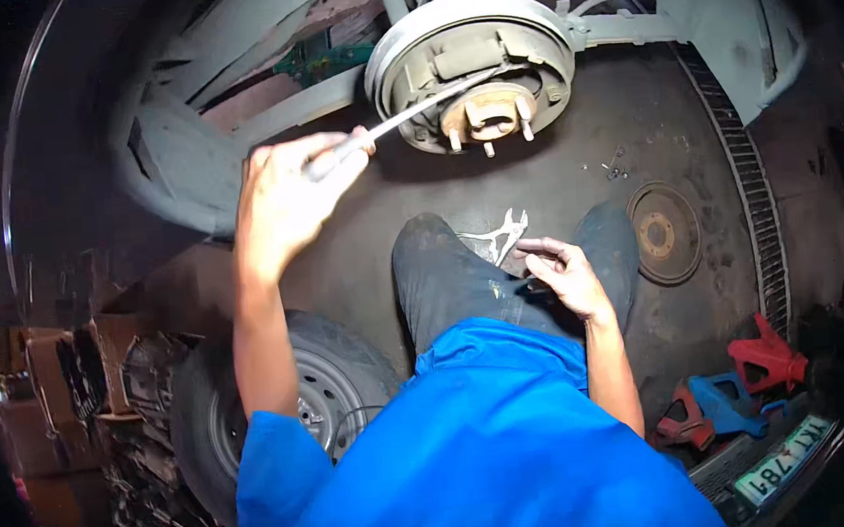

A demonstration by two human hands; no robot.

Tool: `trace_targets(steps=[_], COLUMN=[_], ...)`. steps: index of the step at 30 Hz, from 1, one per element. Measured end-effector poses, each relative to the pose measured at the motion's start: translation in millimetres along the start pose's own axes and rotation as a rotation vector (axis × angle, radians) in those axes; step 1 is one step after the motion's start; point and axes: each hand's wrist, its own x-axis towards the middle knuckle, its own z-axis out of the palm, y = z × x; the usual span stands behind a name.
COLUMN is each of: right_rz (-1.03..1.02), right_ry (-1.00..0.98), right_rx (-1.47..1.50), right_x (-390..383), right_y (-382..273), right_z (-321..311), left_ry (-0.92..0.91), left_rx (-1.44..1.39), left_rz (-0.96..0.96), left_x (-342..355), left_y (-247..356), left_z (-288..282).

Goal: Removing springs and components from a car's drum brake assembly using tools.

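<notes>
The left hand (290, 190) is raised, fingers wrapped round a long tool (399, 120); the right hand (565, 271) is loosely curled above the dark concrete floor (574, 165).

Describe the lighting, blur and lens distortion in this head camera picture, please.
Head view: light falls on the middle, so the brake assembly and the left hand gripping a long metal tool look bright; the rim fades to black. The fisheye bends the vehicle underbody and the tyre tread toward the edges. The right hand near the pliers is sharp; the boxes far left are dim and soft.
</notes>
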Motion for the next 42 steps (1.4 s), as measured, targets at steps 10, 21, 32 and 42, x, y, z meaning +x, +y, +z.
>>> trace_targets(steps=[10,21,32,42], right_rz=[-0.232,0.113,0.114,0.130], right_ry=[0.147,0.421,0.452,0.396], right_rx=[0.192,0.118,0.189,0.155], right_x=[19,20,15,6], right_y=[19,108,115,105], right_z=[58,5,-3,1], left_ry=[-0.201,0.836,0.595,0.610], left_rx=[-0.601,-0.336,-0.302,-0.338], left_rz=[-0.055,-0.052,0.100,0.073], left_x=[-118,46,77,78], left_y=[-3,-83,-81,-83], left_z=[171,208,194,199])
